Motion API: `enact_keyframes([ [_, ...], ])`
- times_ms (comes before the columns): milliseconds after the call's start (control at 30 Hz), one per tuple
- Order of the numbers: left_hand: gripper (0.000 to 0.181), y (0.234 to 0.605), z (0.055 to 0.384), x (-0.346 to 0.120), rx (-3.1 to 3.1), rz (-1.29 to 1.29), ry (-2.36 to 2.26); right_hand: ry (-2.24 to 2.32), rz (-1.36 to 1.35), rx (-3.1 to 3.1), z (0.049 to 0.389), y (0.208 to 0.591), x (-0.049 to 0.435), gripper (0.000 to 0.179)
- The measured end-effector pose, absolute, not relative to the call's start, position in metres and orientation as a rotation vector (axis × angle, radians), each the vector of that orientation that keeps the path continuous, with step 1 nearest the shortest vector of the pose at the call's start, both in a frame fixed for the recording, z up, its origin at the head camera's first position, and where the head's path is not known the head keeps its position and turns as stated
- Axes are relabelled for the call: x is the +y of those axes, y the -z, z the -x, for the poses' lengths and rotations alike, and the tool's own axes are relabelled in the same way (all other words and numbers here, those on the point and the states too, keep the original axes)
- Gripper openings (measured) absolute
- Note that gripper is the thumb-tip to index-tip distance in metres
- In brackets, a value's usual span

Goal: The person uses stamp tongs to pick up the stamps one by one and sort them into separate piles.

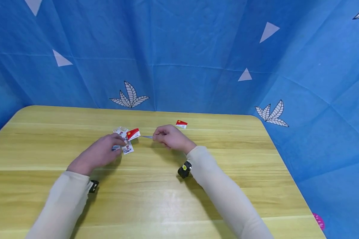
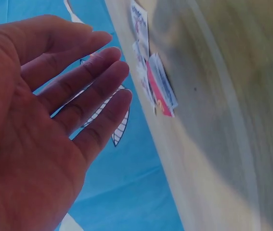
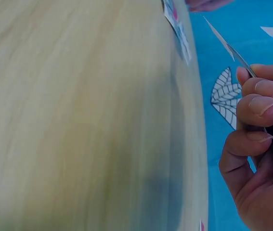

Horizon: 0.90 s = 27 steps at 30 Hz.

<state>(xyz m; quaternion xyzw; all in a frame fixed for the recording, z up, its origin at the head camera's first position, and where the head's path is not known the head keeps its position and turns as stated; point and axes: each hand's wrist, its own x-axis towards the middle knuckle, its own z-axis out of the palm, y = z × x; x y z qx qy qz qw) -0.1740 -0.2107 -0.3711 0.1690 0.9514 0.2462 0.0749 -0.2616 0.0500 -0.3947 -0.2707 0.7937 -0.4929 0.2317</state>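
My right hand (image 1: 171, 137) pinches a pair of thin metal tweezers (image 3: 244, 65), fingers curled round them. At their tip is a small red-and-white paper piece (image 1: 133, 134) with a yellow emblem, seen nearly edge-on in the right wrist view. It overlaps a loose group of small printed paper pieces (image 1: 127, 148) on the table. My left hand (image 1: 103, 152) is beside that group, fingertips right at its near edge in the head view. In the left wrist view, the palm faces the camera and the fingers are extended, with nothing in them.
Another red-and-white paper piece (image 1: 181, 124) lies behind my right hand on the wooden table (image 1: 155, 199). A blue patterned cloth (image 1: 191, 43) hangs along the table's back and right side. Black wrist devices (image 1: 184, 169) are on both sleeves.
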Motion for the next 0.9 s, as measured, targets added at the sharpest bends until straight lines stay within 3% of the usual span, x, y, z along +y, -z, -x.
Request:
enact_keyframes([
  [533, 0.018, 0.382, 0.178, -0.200, 2.827, -0.613, -0.650, 1.402, 0.715, 2.197, 0.261, 0.393, 0.076, 0.021],
  [900, 0.019, 0.380, 0.180, -0.197, 2.796, -0.534, -0.655, 1.457, 0.678, 2.192, 0.261, 0.387, 0.092, 0.021],
])
